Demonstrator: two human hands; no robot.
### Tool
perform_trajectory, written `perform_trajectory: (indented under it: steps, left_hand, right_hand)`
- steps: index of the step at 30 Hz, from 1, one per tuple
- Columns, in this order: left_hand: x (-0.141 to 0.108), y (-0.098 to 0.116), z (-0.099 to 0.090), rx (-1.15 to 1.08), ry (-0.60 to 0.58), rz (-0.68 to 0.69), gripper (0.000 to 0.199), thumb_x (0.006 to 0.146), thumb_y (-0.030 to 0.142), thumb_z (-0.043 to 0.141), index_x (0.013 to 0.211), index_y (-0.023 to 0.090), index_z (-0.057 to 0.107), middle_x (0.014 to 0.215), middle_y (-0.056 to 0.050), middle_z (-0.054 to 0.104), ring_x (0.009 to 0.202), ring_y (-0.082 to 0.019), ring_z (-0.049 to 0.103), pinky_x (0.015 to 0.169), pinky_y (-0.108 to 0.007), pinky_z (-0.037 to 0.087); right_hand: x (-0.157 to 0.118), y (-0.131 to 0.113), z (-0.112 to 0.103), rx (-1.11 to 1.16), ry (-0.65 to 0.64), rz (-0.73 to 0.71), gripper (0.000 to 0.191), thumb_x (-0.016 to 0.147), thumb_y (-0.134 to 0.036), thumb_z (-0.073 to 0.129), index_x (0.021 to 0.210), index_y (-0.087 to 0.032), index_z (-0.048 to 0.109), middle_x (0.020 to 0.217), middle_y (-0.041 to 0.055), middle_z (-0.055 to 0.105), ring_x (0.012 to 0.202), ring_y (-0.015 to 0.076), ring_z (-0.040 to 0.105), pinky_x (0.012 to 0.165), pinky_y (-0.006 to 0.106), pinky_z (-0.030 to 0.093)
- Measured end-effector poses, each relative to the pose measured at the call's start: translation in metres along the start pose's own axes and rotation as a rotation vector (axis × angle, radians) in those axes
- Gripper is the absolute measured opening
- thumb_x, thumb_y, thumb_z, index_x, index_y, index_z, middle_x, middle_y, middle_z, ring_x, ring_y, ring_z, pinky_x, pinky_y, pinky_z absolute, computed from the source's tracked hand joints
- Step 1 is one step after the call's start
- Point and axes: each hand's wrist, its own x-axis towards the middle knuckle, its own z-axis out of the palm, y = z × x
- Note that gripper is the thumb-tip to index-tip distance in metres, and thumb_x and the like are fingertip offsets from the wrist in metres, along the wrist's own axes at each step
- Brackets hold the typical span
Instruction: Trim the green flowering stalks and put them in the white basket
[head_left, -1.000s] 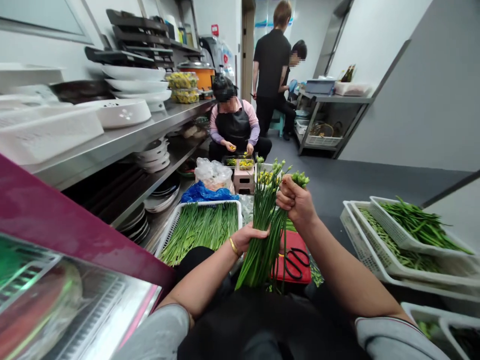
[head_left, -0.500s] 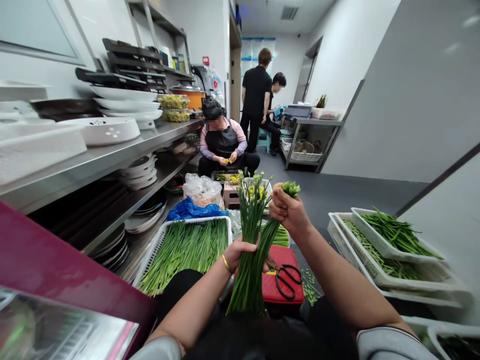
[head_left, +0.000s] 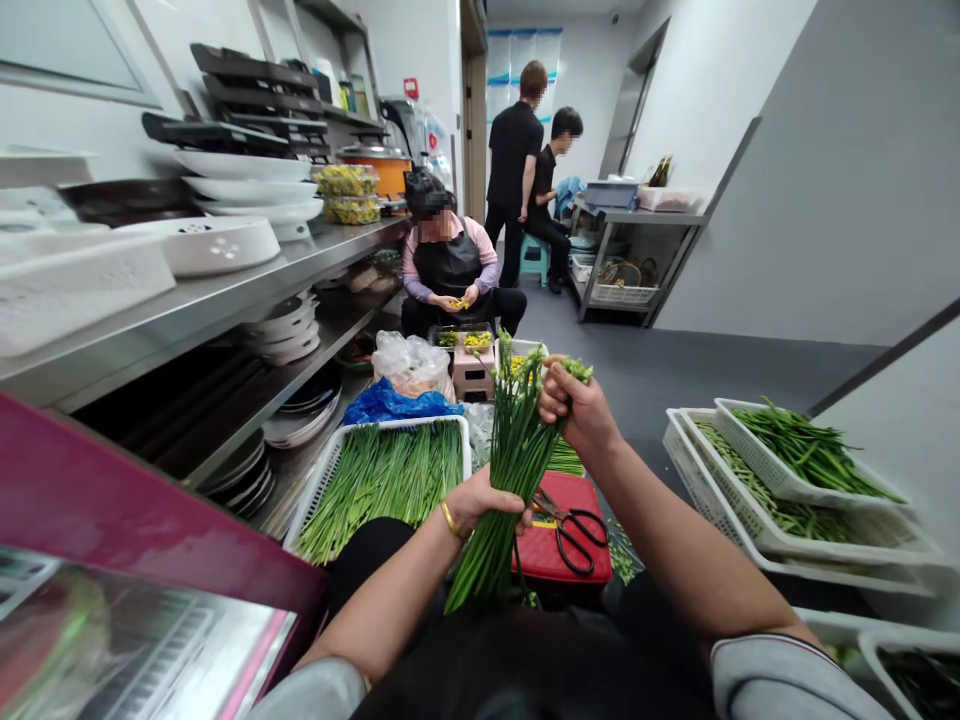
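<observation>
1 green stem bunch in left hand, budded tips in right hand

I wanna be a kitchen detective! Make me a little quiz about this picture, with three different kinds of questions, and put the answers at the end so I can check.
1. Pick one: what colour shows right behind the handles of the black-handled scissors?
A) blue
B) red
C) white

2. True or false: the left hand and the right hand are both holding flowering chives.

3. Fill the gap: the gold bracelet is on the wearer's own ____ side.

Key: 1. B; 2. True; 3. left
</observation>
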Motion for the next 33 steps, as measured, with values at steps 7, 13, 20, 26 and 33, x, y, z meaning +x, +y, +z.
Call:
perform_trajectory:
  steps: [7,13,20,26,33]
  left_hand:
    - [0.002,0.008,0.008,-0.001,0.135,0.002,0.036,0.048,0.021,0.083,0.077,0.007,0.066,0.07,-0.011,0.071,0.052,-0.015,0.062,0.049,-0.023,0.048]
    - [0.007,0.009,0.007,0.046,0.357,-0.023,0.036,0.042,0.025,0.086,0.064,0.006,0.065,0.06,-0.007,0.066,0.048,-0.013,0.058,0.051,-0.025,0.047]
    - [0.009,0.01,0.01,0.084,0.358,0.018,0.043,0.042,0.029,0.087,0.069,0.008,0.062,0.058,-0.004,0.064,0.048,-0.012,0.057,0.051,-0.025,0.045]
    - [0.002,0.01,0.012,0.038,0.319,0.009,0.044,0.045,0.033,0.087,0.072,0.009,0.061,0.058,-0.004,0.065,0.047,-0.012,0.057,0.05,-0.025,0.046]
    - [0.004,0.012,0.015,0.073,0.345,0.035,0.047,0.042,0.031,0.087,0.073,0.011,0.058,0.055,-0.002,0.063,0.045,-0.012,0.055,0.048,-0.024,0.043]
  right_hand:
    - [0.014,-0.019,-0.016,-0.223,0.169,-0.184,0.046,0.057,-0.043,0.078,0.087,-0.021,0.051,0.063,-0.0069,0.051,0.052,0.0072,0.049,0.051,0.022,0.046]
    - [-0.007,-0.053,-0.021,-0.794,0.441,-0.654,0.029,0.067,-0.031,0.075,0.089,-0.018,0.06,0.08,0.0001,0.06,0.069,0.0103,0.055,0.062,0.023,0.043]
    - [-0.038,0.007,-0.026,-1.513,-0.051,-0.507,0.016,0.085,-0.027,0.056,0.087,-0.018,0.07,0.077,0.0056,0.07,0.063,0.0147,0.06,0.061,0.026,0.045]
    - [-0.037,0.023,-0.046,-1.665,-0.051,-0.534,0.02,0.089,-0.028,0.053,0.093,-0.016,0.069,0.081,0.0064,0.072,0.063,0.0152,0.064,0.06,0.025,0.044]
    - [-0.041,0.011,-0.021,-1.914,-0.136,-0.327,0.023,0.089,-0.031,0.052,0.101,-0.019,0.069,0.092,0.0061,0.074,0.078,0.019,0.069,0.059,0.026,0.04]
